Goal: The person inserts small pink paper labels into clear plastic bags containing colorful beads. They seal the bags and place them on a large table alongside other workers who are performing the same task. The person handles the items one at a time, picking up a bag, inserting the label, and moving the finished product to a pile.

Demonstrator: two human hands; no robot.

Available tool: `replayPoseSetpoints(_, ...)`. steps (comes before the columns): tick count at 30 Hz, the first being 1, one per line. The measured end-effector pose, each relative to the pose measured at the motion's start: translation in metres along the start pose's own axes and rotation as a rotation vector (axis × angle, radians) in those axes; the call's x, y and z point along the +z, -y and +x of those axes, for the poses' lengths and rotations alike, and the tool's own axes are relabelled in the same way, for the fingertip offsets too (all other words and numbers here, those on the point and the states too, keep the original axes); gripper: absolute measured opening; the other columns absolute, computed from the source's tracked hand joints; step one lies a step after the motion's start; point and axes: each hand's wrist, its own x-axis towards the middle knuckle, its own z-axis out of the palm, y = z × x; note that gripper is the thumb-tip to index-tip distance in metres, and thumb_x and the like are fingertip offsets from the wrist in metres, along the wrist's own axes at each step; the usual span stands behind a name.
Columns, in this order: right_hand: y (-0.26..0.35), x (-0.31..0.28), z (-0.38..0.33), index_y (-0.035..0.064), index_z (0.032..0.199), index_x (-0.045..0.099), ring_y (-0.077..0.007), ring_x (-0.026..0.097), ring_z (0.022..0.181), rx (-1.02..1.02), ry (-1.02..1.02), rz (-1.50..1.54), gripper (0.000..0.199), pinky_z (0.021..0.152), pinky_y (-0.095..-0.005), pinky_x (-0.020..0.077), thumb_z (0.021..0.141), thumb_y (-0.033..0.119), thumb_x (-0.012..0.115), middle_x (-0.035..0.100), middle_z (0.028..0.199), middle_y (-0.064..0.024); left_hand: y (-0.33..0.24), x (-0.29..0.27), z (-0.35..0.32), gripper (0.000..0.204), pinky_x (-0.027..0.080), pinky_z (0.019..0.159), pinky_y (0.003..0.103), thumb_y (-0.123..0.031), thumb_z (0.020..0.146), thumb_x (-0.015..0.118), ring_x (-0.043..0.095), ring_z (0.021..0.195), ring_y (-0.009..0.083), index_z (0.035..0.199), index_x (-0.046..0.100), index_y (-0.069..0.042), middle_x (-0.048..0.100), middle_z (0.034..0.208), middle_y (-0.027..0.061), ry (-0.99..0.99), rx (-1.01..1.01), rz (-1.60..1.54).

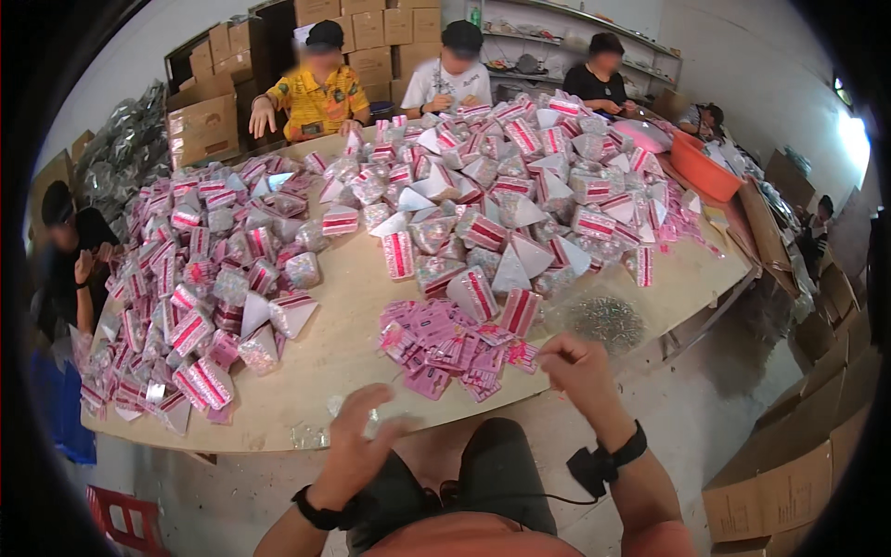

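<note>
My left hand (360,436) is raised at the near table edge, its fingers apart and somewhat blurred, with nothing visible in it. Small clear plastic pieces (309,435) lie beside it on the edge. My right hand (583,376) hovers by the near edge with its fingers curled together; whatever it may hold is hidden. Just beyond that hand, a heap of small dark metal pieces (608,322) rests on clear plastic. Between my hands and a little farther off lies a loose pile of pink printed cards (445,348).
Wedge-shaped pink and white packs (483,227) pile up across the table (343,316), with another heap (200,278) at left. An orange tub (705,167) sits at far right. Several people work around the table. Cardboard boxes (780,487) stand at right; a red stool (125,520) is lower left.
</note>
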Motion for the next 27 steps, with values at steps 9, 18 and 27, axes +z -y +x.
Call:
replayPoseSetpoints(9,0.023,0.057,-0.017,-0.0008,0.078,0.06,-0.0073,0.05,0.06,0.01,0.281,-0.002,0.009,0.054,-0.023,0.0393,0.075,0.008,0.06,0.055,0.064,-0.0019,-0.031,0.048,0.024,0.026,0.047,0.072,0.025,-0.009,0.083,0.057,0.055,0.085,0.0122,0.108,0.051,-0.002,0.057,0.097,0.0071,0.146,-0.362,-0.777)
replayPoseSetpoints(18,0.005,0.077,-0.029,-0.0018,0.076,0.059,-0.0096,0.051,0.066,0.044,0.316,-0.02,0.009,0.058,-0.025,0.0413,0.076,0.007,0.057,0.057,0.068,-0.0057,-0.015,0.051,0.008,0.015,0.042,0.057,0.023,-0.014,0.089,0.05,0.051,0.06,0.0096,0.083,0.054,-0.001,0.054,0.066,0.0027,0.127,-0.505,-0.802)
replayPoseSetpoints(27,-0.006,0.078,-0.037,0.0023,0.098,0.054,-0.0225,0.056,0.067,-0.31,0.286,-0.176,0.025,0.062,-0.0308,0.045,0.074,0.005,0.06,0.056,0.079,-0.0092,-0.006,0.048,-0.003,0.019,0.038,0.05,0.023,-0.016,0.088,0.047,0.046,0.054,0.0097,0.077,0.054,-0.002,0.05,0.062,0.0023,0.13,-0.77,-1.083)
